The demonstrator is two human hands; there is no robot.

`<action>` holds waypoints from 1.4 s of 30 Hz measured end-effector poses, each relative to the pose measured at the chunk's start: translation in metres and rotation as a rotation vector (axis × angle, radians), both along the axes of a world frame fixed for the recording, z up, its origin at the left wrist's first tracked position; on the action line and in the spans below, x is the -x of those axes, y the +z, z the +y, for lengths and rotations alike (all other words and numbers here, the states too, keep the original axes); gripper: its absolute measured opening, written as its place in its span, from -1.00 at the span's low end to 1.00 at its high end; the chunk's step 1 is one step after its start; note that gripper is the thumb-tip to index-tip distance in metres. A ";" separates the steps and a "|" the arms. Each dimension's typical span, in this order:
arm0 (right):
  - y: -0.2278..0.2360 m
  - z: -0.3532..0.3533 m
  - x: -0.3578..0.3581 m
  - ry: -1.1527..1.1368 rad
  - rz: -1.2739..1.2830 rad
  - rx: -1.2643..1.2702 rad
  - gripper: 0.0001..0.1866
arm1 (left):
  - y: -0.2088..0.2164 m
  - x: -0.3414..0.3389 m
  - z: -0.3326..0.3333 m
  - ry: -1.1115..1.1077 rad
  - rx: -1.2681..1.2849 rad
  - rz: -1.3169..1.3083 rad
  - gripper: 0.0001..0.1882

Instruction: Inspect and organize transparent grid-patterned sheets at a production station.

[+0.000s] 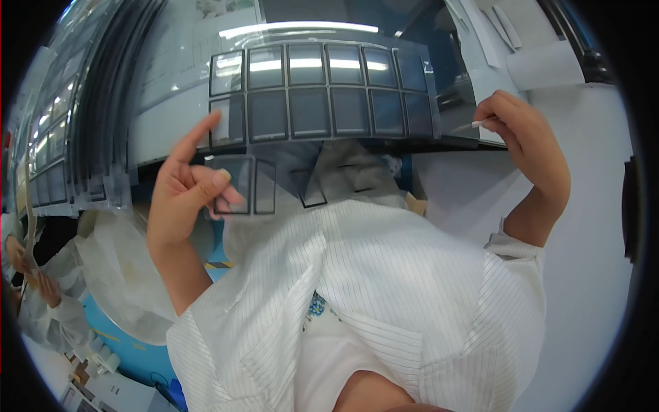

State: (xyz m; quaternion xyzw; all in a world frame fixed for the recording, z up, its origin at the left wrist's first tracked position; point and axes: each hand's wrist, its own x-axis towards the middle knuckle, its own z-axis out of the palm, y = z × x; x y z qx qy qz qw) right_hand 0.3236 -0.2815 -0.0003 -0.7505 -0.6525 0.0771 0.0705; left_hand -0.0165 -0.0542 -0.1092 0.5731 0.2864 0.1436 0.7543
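Note:
My left hand point(184, 196) pinches a clear, black-bordered panel point(264, 189) between thumb and curled fingers, in front of the bench edge. Its index finger points out toward the near left corner of a clear plastic tray point(434, 103). Two rows of rectangular compartments with black outlines make up that tray, and light from above reflects across the far row. Off the tray's right end, my right hand point(525, 137) is closed on a thin stick point(475, 125) with a whitish part at the fingertips. The stick's far end points left and is hard to make out.
Stacked dark-edged trays point(103, 103) stand on the left. White paper point(546, 65) lies at the back right. A large whitish bag point(127, 275) sits low on the left. Another person's hands point(47, 288) show at the far left rim.

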 end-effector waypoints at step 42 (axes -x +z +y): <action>0.011 0.307 -0.239 -0.139 0.110 -0.176 -0.87 | 0.000 -0.312 0.311 0.322 -0.890 0.101 -0.50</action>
